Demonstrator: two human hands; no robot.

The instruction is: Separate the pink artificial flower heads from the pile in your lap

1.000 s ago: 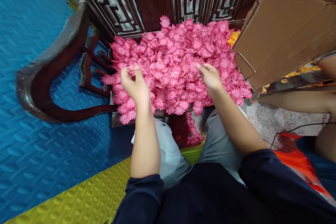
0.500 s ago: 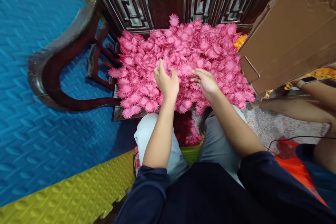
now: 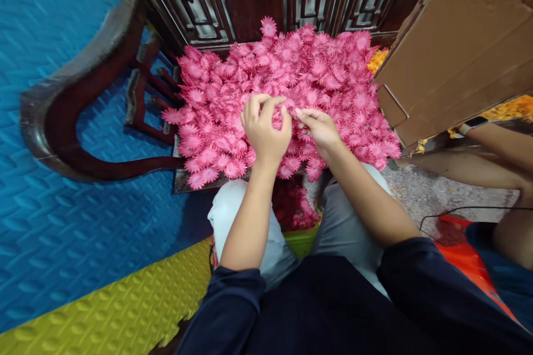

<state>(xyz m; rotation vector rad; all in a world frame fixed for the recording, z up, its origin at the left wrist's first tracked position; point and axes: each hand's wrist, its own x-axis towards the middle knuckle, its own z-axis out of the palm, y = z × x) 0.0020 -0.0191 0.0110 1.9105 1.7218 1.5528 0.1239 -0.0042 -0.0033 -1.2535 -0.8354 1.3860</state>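
Observation:
A big heap of pink artificial flowers [image 3: 333,72] covers the seat of a dark carved wooden chair [image 3: 79,105]. My left hand [image 3: 264,130] is raised over the heap's middle with its fingers curled round a pink flower. My right hand [image 3: 318,127] is beside it, fingertips pinched on a pink flower, the two hands nearly touching. More pink flowers [image 3: 293,208] lie lower down between my knees.
A brown cardboard box [image 3: 458,44] stands at the right, with orange flowers [image 3: 377,58] beside it. Another person's arm [image 3: 495,144] reaches in at the right edge. Blue foam floor mat [image 3: 83,233] and yellow mat [image 3: 116,310] lie at the left. An orange bag [image 3: 470,255] lies lower right.
My left hand has moved from the heap's left side to its middle and curled shut. My right hand shifted slightly left; both hands now meet over the flowers.

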